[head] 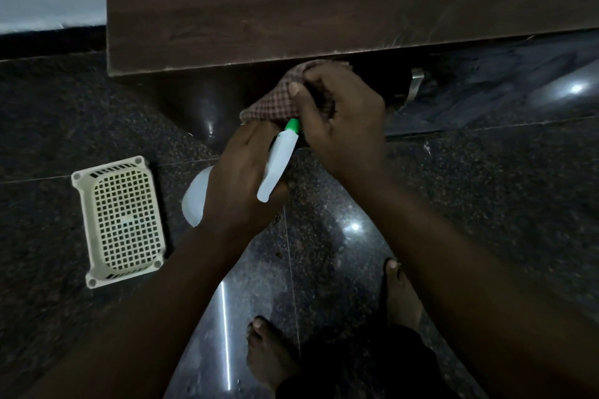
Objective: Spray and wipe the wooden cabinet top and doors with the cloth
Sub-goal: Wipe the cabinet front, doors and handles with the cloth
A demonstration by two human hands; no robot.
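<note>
Head view: my left hand (pixel 240 178) is wrapped round the neck of the spray bottle (pixel 281 157), fingers curled on it; white trigger head up, green nozzle aimed forward at the cloth and the cabinet front; the bottle's pale body shows below my wrist, off the floor; whether a finger sits on the trigger I cannot tell, it is hidden under the hand; my right hand (pixel 343 120) is clamped on the checked cloth (pixel 272 102), thumb and fingers bunching it; the cloth is touching or just under the front edge of the cabinet top (pixel 324 3), up against the dark door (pixel 201 107) face; a metal handle (pixel 416 84) shows just to the right of my right hand; the top looks faintly streaked near its front right, too dim to say wet or dry; a cream mesh basket (pixel 120 220) lies on the granite floor (pixel 486 204) to my left, well apart from both hands; my bare feet (pixel 269 353) are at the bottom of frame; step in hand, as I judge it: the doors, spray-then-wipe at the upper edge; next move calls for a squeeze at the door face, not into my right hand, then flattening the bunched cloth and stroking along the door; light is low, so missed patches are a risk.
</note>
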